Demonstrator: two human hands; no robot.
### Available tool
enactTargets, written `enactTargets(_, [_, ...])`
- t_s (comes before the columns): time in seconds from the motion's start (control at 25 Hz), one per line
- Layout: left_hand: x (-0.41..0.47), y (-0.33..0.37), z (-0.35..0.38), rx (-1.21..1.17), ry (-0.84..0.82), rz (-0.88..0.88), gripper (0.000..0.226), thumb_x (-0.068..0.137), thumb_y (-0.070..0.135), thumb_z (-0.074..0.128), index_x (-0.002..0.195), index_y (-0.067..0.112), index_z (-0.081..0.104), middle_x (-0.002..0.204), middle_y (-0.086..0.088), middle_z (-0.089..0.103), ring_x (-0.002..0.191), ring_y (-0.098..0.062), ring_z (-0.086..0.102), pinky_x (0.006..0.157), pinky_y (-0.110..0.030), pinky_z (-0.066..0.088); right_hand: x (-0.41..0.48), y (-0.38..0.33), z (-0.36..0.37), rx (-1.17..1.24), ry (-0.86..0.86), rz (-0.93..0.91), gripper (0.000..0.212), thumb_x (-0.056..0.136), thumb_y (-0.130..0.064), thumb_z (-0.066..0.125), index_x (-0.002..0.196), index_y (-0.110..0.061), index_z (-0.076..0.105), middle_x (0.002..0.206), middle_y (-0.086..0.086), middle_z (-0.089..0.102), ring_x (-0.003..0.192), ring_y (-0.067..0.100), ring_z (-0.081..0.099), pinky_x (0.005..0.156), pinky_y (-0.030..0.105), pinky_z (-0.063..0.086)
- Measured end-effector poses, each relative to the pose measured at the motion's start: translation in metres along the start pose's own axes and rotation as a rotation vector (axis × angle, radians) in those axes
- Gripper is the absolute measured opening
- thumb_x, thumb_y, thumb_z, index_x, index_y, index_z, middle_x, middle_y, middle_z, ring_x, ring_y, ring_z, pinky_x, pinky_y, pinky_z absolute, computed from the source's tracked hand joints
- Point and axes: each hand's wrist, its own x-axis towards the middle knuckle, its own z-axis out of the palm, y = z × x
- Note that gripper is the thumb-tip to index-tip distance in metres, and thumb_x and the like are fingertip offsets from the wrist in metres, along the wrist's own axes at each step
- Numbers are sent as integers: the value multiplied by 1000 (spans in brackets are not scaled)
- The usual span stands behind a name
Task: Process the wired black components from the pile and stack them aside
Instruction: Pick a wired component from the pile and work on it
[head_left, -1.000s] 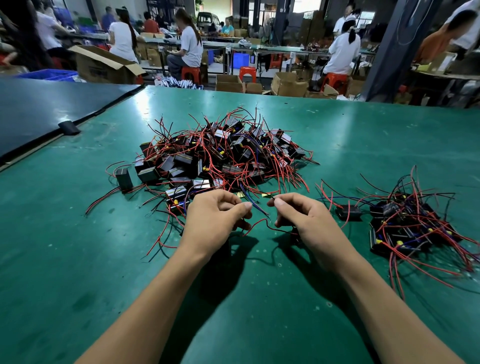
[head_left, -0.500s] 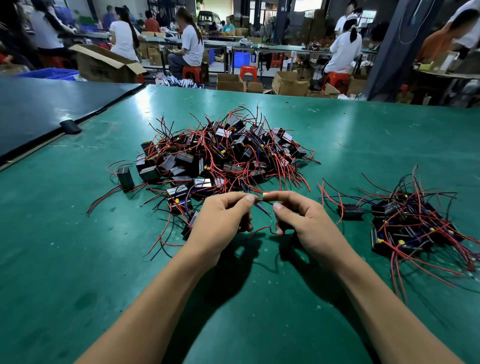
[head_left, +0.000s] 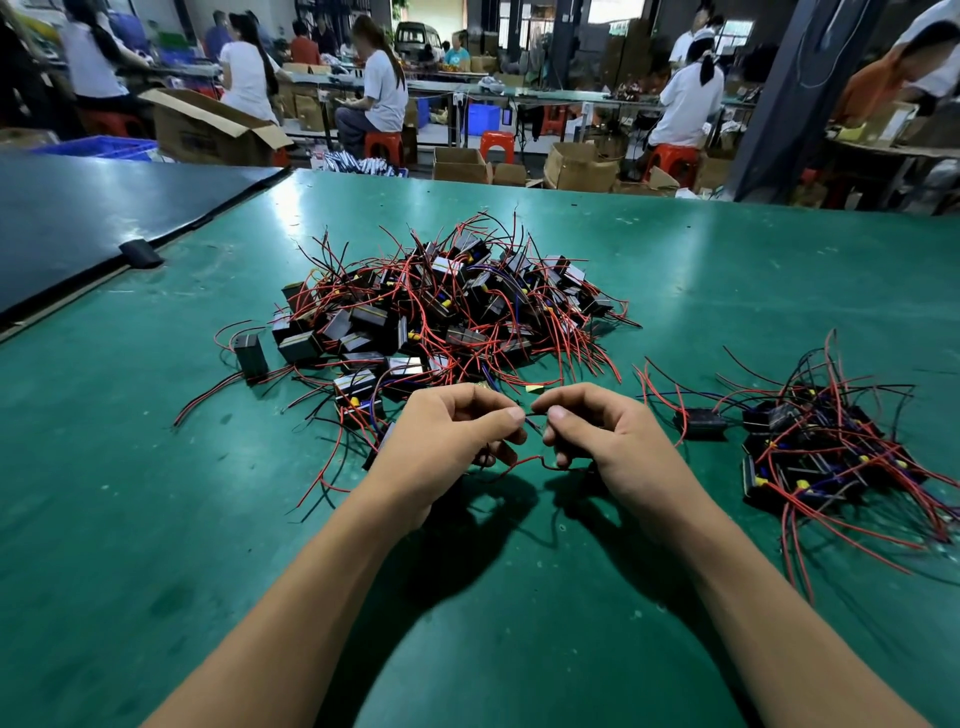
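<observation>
A: Left hand (head_left: 447, 441) pinches a thin wire (head_left: 532, 417); right hand (head_left: 608, 441) pinches it too. Risk?
B: A hard tug could snap it, or drag tangled leads off the pile (head_left: 447, 312) just beyond the knuckles.
A: Position?
B: Wire bridges both thumbs, component body hidden. Finished stack (head_left: 821, 452) near, to the right.

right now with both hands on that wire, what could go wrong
The left hand and right hand pinch one thin wire between them; a hard tug might snap it or pull it loose. Red leads from the pile lie right by the hands, so lifting away could drag other components along.
</observation>
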Motion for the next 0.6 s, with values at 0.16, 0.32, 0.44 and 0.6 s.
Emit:
enactTargets(0.16, [-1,3,-3,61,-58,46,13,82,9,75,93,4,71,81,-8,75,67,-17,69,65,-23,51,1,-2,-2,62,20,36,16,98,-2,55,94,-8,69,70,1,64,57,7,56,58,15,48])
enactTargets(0.32, [-1,2,-3,74,-2,72,11,83,9,75,92,4,71,82,-10,76,67,-19,70,65,-23,53,0,-2,-1,71,6,51,15,98,-2,56,94,-8,69,70,1,64,57,6,56,58,15,47])
enactTargets(0.44, [1,0,-2,110,93,104,11,81,10,77,86,4,70,77,-9,75,65,-21,70,64,-24,54,0,-2,-2,65,-14,51,15,98,-2,56,95,-8,69,69,2,65,59,6,57,59,16,48])
enactTargets(0.6, [0,-2,1,160,131,133,9,81,11,77,82,5,70,74,-6,75,63,-21,71,60,-22,55,-1,0,-3,7,-36,53,11,97,-6,60,98,-11,70,65,2,63,54,5,55,53,14,44])
